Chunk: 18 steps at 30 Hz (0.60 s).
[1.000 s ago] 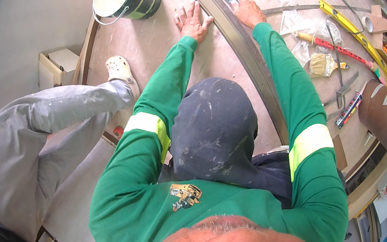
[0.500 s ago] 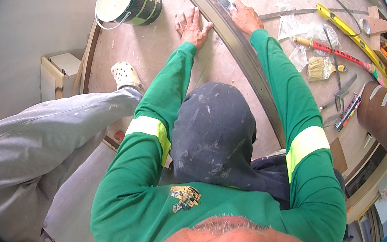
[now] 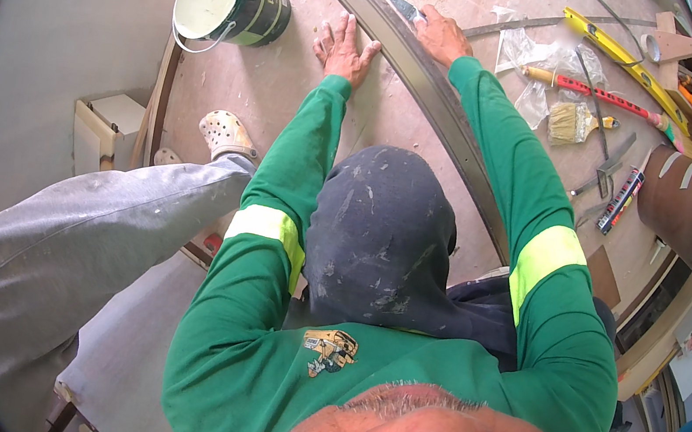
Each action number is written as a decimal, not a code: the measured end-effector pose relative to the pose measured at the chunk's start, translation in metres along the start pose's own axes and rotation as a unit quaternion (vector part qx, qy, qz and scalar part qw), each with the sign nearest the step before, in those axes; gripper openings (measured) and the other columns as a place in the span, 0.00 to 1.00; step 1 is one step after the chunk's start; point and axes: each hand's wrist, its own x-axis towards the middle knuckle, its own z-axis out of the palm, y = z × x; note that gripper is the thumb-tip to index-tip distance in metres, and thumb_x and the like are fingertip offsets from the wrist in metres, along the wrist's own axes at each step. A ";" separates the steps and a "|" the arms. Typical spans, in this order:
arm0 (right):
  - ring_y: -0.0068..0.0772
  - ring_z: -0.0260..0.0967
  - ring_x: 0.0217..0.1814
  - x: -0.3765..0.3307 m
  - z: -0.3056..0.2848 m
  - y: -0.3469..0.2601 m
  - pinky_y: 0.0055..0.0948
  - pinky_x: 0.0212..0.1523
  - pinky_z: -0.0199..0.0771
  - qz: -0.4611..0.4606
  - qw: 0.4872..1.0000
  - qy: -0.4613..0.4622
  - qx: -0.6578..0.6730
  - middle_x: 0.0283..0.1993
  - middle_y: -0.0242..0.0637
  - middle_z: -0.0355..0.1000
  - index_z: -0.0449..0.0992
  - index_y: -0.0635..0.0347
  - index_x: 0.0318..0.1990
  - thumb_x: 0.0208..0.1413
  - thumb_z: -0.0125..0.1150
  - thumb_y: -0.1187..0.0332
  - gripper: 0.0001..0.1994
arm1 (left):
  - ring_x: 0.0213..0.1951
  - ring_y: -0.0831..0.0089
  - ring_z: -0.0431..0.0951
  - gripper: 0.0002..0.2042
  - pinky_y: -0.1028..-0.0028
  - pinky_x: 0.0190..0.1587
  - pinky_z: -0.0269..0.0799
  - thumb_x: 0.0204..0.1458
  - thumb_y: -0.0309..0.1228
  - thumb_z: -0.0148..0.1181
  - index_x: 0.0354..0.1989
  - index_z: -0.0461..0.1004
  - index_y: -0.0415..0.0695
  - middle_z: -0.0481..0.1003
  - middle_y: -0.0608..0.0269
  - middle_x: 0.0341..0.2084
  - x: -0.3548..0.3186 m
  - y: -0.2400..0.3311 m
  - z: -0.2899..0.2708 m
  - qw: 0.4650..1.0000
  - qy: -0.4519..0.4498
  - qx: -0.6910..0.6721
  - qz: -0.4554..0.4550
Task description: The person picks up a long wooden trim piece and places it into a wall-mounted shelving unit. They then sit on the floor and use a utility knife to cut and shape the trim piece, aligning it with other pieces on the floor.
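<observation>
A round paint bucket [image 3: 232, 4] is seen at the far left of the worktop [image 3: 292, 94], its body dark green with pale bands and lettering, its open top showing white. Clear, crumpled plastic wrappers [image 3: 524, 51] are spread at the far right. A slim tube [image 3: 621, 200] with a red, black and white label is laid near the right edge.

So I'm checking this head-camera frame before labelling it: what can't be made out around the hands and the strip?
- Long dark strip: its near end is hidden behind the right sleeve.
- Tool under the right hand: only a bluish tip shows; the hand covers the rest.
- Left hand: lies flat by the strip; whether it presses cannot be told.
- Paint bucket: the level inside is unclear.
</observation>
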 end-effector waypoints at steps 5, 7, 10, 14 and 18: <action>0.67 0.74 0.56 -0.012 -0.001 -0.003 0.56 0.57 0.73 0.013 0.999 0.027 0.030 0.51 0.61 0.77 0.71 0.55 0.59 0.64 0.53 0.52 0.23 | 0.78 0.48 0.40 0.46 0.43 0.75 0.29 0.55 0.63 0.59 0.78 0.51 0.55 0.47 0.62 0.78 0.004 -0.006 0.001 1.000 0.003 -0.009 -0.013; 0.69 0.73 0.55 -0.023 0.003 0.004 0.57 0.57 0.72 0.035 0.995 0.067 0.067 0.50 0.62 0.77 0.70 0.60 0.59 0.63 0.55 0.50 0.25 | 0.76 0.46 0.44 0.48 0.41 0.74 0.34 0.50 0.62 0.65 0.78 0.52 0.59 0.48 0.62 0.78 0.014 0.003 -0.008 0.999 -0.013 -0.011 -0.034; 0.66 0.76 0.50 -0.057 0.002 0.014 0.55 0.50 0.76 -0.015 0.991 0.090 0.093 0.44 0.64 0.77 0.73 0.65 0.52 0.60 0.63 0.51 0.25 | 0.73 0.43 0.50 0.52 0.41 0.71 0.53 0.40 0.58 0.76 0.76 0.55 0.65 0.47 0.63 0.78 0.031 0.028 -0.048 0.993 -0.080 0.050 -0.072; 0.60 0.79 0.41 -0.098 0.008 0.021 0.48 0.42 0.79 -0.015 0.972 0.130 0.195 0.36 0.61 0.78 0.77 0.67 0.43 0.57 0.69 0.55 0.21 | 0.72 0.40 0.55 0.52 0.46 0.71 0.58 0.40 0.53 0.77 0.76 0.55 0.61 0.46 0.58 0.78 0.056 0.028 -0.049 0.983 -0.142 0.094 -0.067; 0.41 0.78 0.34 -0.108 0.027 0.040 0.41 0.40 0.79 0.031 0.932 0.151 0.327 0.33 0.54 0.79 0.78 0.68 0.38 0.55 0.71 0.56 0.19 | 0.74 0.48 0.56 0.55 0.56 0.73 0.59 0.41 0.50 0.78 0.76 0.52 0.49 0.46 0.47 0.77 0.070 0.021 -0.024 0.983 -0.136 0.122 0.012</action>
